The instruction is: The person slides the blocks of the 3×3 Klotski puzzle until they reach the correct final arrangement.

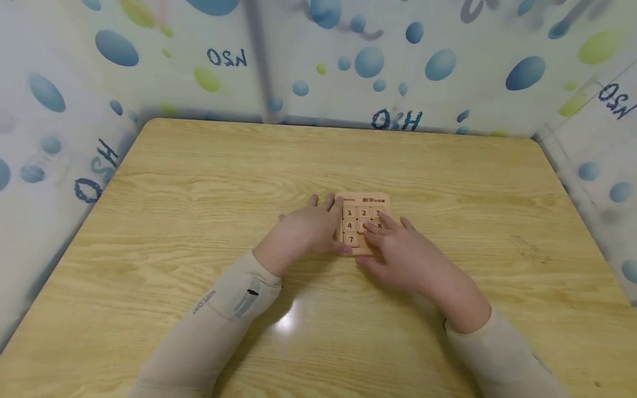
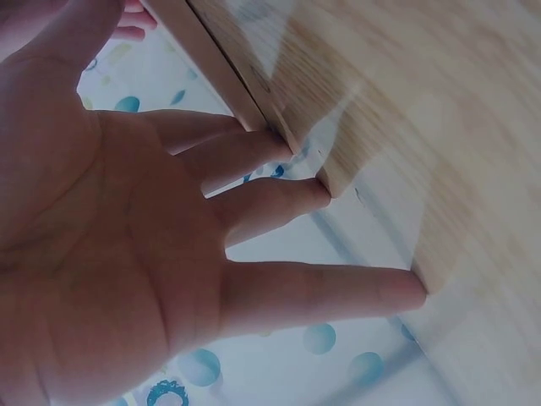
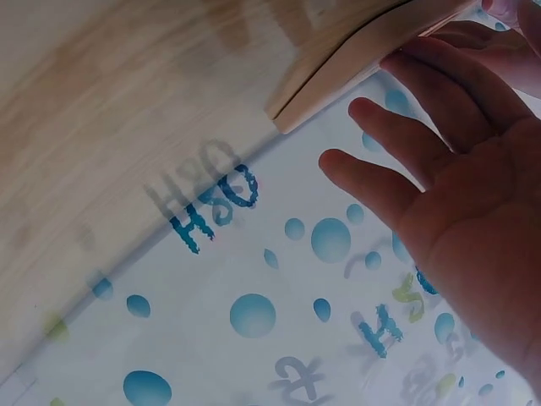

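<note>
A square wooden number slide puzzle (image 1: 355,197) lies flat on the table in the head view. Its top row reads 1, 2, 3, the middle row 4, 6, 8, and a 7 tile (image 1: 351,240) is at lower left. My left hand (image 1: 311,228) rests along the left side, thumb at the lower-left corner, the other fingers spread straight. In the left wrist view several fingertips touch the table beside the board edge (image 2: 207,63). My right hand (image 1: 404,251) lies over the lower-right part, with fingertips on the 6 and near the 3. It hides the lower-right corner.
The wood-grain table (image 1: 224,166) spreads around the puzzle. Behind it and at both sides stand pale walls (image 1: 318,72) printed with blue and green bubbles and lettering. Long beige sleeves (image 1: 209,326) cover both forearms.
</note>
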{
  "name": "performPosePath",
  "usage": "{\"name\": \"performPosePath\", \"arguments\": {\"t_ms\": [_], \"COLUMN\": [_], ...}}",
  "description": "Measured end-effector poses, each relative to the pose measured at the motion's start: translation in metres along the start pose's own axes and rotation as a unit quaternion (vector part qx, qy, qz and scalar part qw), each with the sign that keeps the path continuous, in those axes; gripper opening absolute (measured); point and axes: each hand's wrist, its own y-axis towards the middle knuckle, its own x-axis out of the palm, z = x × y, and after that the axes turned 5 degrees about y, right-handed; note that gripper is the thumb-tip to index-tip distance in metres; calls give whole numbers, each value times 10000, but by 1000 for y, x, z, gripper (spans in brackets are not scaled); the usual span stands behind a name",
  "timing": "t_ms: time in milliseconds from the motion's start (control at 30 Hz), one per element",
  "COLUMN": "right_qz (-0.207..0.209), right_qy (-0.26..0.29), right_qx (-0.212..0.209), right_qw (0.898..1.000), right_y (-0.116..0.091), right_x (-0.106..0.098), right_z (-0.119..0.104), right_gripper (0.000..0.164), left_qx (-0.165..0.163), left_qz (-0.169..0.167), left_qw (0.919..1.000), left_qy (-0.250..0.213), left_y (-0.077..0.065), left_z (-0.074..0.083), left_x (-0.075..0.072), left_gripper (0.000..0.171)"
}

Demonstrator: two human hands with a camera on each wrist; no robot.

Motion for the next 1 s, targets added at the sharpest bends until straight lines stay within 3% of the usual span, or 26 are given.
{"name": "performPosePath", "arguments": {"t_ms": [1000], "right_qz": [-213], "right_qy": [106], "right_qx": [21], "right_qw": [9997], "right_y": [-8], "right_x": [-6], "right_z": [2], "right_gripper": [59], "left_qx": [12], "left_qz": [-3], "left_qw": [10000], "left_qy": [-25], "left_y": [1], "left_z": [-1], "left_x": [1], "left_gripper": [118]}}
